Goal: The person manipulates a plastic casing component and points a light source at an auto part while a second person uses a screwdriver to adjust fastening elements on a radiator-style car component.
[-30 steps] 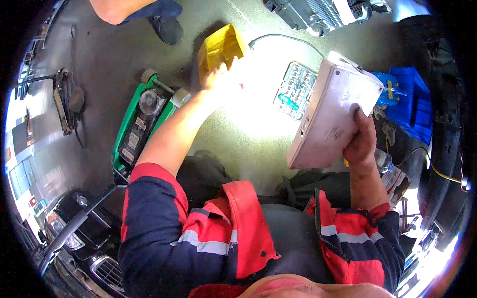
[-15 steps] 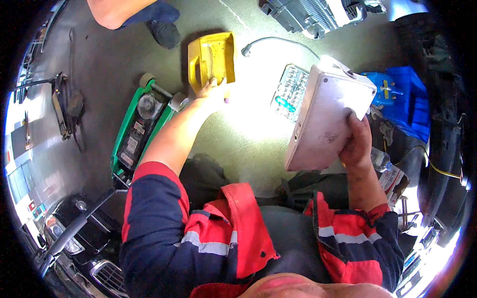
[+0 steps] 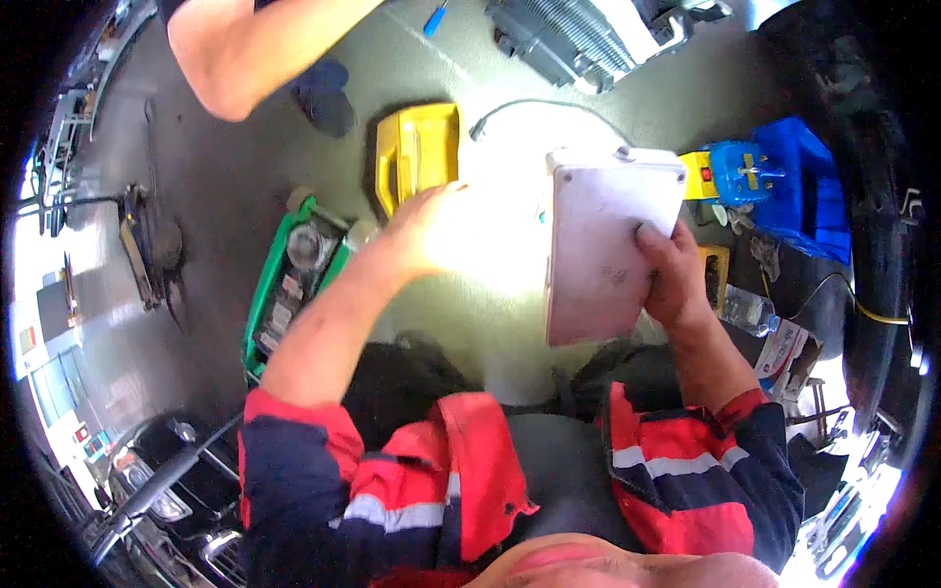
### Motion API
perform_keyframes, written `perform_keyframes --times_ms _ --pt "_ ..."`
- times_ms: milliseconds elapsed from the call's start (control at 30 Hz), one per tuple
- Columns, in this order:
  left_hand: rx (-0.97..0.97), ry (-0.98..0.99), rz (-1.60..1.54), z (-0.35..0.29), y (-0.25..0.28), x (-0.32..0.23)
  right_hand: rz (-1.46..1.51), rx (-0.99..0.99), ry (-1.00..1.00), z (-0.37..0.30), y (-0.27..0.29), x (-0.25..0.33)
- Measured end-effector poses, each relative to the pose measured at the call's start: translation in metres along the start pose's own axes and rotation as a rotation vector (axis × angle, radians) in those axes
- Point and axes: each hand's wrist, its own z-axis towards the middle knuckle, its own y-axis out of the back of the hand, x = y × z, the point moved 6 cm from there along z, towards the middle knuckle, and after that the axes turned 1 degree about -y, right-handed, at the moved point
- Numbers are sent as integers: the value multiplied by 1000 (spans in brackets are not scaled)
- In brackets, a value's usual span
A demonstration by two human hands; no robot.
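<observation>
My right hand (image 3: 674,274) grips the right edge of a pale, flat rectangular case (image 3: 608,260), thumb on its scuffed broad face. The case is held above the floor, tilted toward me. My left hand (image 3: 431,233) is bleached by a strong glare, so its fingers and anything in them cannot be made out. It is just in front of a cut-open yellow canister (image 3: 389,162) with a moulded handle, lying on the floor. The socket set on the floor is almost wholly lost behind the case and the glare.
At left lies a green floor jack (image 3: 270,269). At right are a blue machine (image 3: 740,171), a blue bin (image 3: 799,191) and a plastic bottle (image 3: 747,312). Another person's forearm (image 3: 284,54) reaches in at the top, near a blue-handled screwdriver (image 3: 434,20). A dark ribbed car part (image 3: 564,39) lies beyond.
My left hand has drawn back from the yellow canister toward the pale case. The case has shifted left and turned its face more toward me. The other person's forearm has stretched further in.
</observation>
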Motion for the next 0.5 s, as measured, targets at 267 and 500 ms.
perform_keyframes --times_ms 267,500 --pt "-263 -190 -1150 -30 -115 -6 83 232 -14 -2 -14 -3" --pt "113 -186 -1604 -14 -108 -24 136 180 -21 -4 -10 4"
